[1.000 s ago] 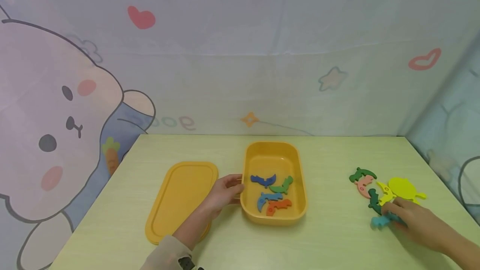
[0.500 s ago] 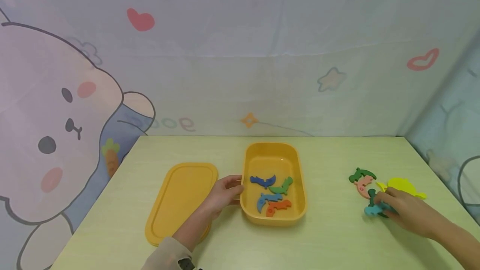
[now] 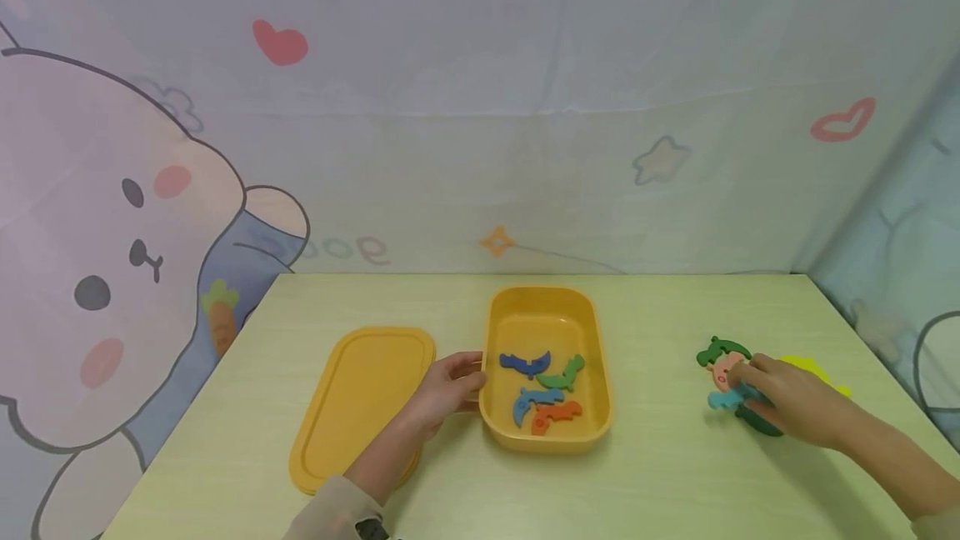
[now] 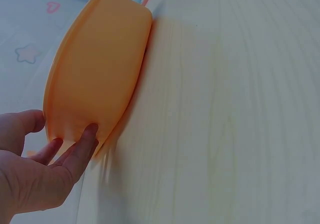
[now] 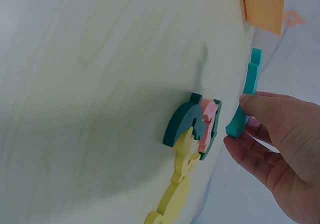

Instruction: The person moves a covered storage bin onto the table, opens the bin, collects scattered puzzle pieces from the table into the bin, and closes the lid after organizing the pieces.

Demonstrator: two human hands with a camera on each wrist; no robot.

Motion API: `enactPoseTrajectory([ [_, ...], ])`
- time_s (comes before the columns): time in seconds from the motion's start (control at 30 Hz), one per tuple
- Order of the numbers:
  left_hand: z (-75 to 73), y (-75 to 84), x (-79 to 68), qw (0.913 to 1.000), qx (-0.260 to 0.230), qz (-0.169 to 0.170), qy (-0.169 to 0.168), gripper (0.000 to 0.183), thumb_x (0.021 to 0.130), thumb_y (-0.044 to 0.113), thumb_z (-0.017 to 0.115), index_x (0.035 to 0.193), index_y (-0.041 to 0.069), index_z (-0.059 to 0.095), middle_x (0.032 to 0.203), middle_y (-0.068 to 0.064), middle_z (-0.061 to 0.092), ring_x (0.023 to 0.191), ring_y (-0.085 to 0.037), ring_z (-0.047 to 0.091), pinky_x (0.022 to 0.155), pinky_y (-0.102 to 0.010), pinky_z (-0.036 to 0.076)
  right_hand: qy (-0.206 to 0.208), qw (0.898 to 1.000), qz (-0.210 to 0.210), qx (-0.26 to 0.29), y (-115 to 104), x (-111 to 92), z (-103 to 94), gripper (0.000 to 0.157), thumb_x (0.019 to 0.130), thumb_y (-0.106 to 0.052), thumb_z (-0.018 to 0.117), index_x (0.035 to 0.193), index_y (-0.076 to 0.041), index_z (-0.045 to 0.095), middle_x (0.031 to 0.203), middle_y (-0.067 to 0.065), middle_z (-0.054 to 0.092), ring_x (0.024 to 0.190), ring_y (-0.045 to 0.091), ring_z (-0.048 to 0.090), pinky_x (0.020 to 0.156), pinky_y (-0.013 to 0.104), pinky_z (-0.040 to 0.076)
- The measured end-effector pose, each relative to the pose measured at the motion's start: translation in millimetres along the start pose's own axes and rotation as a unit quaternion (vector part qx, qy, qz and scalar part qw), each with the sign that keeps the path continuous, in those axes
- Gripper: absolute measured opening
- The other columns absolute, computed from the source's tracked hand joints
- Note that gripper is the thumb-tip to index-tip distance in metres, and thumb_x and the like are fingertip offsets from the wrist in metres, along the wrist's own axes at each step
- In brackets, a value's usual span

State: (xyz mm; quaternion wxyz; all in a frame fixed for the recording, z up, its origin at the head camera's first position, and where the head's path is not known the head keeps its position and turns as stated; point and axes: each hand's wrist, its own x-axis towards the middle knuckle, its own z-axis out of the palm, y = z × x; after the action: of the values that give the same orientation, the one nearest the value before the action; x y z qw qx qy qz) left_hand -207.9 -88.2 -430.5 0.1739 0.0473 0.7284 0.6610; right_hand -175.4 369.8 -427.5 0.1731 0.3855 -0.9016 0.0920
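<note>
My left hand (image 3: 448, 394) rests at the left side of a yellow plastic box (image 3: 603, 357), its fingertips touching the outer wall. In the left wrist view, the fingers (image 4: 82, 151) are loosely bent against that wall. Over on the right, my right hand (image 3: 798, 398) pinches a teal toy piece (image 5: 250, 81) between thumb and fingers, above the table. Near it lie a pink piece (image 5: 206, 116), a dark green piece (image 5: 185, 124), a yellow piece (image 5: 185, 154) and a second green piece (image 3: 722, 348), partly hidden by the hand in the head view.
Inside the box lie a dark blue piece (image 3: 527, 363), a light green piece (image 3: 564, 375), a blue piece (image 3: 536, 400) and an orange piece (image 3: 555, 415). A yellow lid (image 3: 363, 398) lies flat at left. A bright yellow thing (image 3: 806, 367) is partly behind my right hand.
My right hand has lifted the teal piece and carried it left and away from me, over the other pieces. The left hand and the box have stayed in place.
</note>
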Motion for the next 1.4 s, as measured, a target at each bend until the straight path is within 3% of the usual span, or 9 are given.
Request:
enactPoseTrajectory([
  [0.13,-0.3,-0.4,0.0,1.0000,0.000,0.000,0.000,0.047,0.093,0.013,0.052,0.135,-0.002,0.040,0.130,-0.024,0.048,0.102,-0.032,0.060,0.078,-0.037,0.055,-0.001,1.000,0.007,-0.006,-0.6,10.2,-2.5,0.045,0.061,-0.001,0.081,0.092,-0.017,0.054,0.076,-0.009,0.045,0.060,-0.003,0.037,0.047,0.015,0.032],
  [0.17,-0.3,-0.6,0.3,1.0000,-0.001,0.000,0.001,0.047,0.093,0.014,0.052,0.135,-0.002,0.040,0.130,-0.024,0.048,0.102,-0.032,0.060,0.078,-0.037,0.055,-0.007,1.000,0.014,-0.004,-1.2,13.0,-3.5,0.050,0.056,0.003,0.082,0.092,-0.018,0.053,0.076,-0.009,0.045,0.059,-0.004,0.036,0.047,0.015,0.031],
  [0.43,0.2,-0.4,1.7,1.0000,-0.001,-0.002,0.002,0.047,0.092,0.013,0.052,0.135,-0.003,0.041,0.129,-0.025,0.049,0.102,-0.031,0.060,0.077,-0.037,0.055,-0.031,0.999,0.036,0.012,-1.4,34.1,-8.7,0.038,0.065,-0.003,0.079,0.089,-0.019,0.053,0.073,-0.013,0.037,0.057,-0.004,0.026,0.047,0.014,0.026],
  [0.7,0.4,-1.4,1.6,1.0000,0.003,-0.003,0.004,0.047,0.092,0.013,0.052,0.135,-0.003,0.041,0.129,-0.024,0.049,0.101,-0.030,0.061,0.078,-0.037,0.055,-0.092,0.991,0.081,0.045,-7.3,57.1,-15.9,0.025,0.080,-0.001,0.066,0.093,-0.019,0.054,0.075,-0.010,0.042,0.053,-0.004,0.030,0.048,0.016,0.029],
  [1.03,0.4,-1.2,0.5,1.0000,0.000,-0.002,0.004,0.048,0.092,0.013,0.053,0.135,-0.003,0.040,0.130,-0.025,0.048,0.101,-0.030,0.061,0.078,-0.038,0.055,-0.121,0.986,0.110,0.021,-8.8,90.5,-20.6,0.022,0.079,-0.006,0.069,0.095,-0.015,0.057,0.079,-0.004,0.050,0.061,0.004,0.043,0.052,0.019,0.039],
  [1.4,-0.2,-1.9,1.1,1.0000,0.000,0.000,0.004,0.047,0.092,0.015,0.053,0.135,-0.002,0.041,0.130,-0.024,0.049,0.102,-0.032,0.060,0.077,-0.038,0.055,-0.103,0.991,0.078,0.025,-10.8,124.4,-18.8,0.020,0.079,-0.005,0.069,0.094,-0.013,0.057,0.076,-0.001,0.051,0.061,0.007,0.043,0.053,0.020,0.041],
])
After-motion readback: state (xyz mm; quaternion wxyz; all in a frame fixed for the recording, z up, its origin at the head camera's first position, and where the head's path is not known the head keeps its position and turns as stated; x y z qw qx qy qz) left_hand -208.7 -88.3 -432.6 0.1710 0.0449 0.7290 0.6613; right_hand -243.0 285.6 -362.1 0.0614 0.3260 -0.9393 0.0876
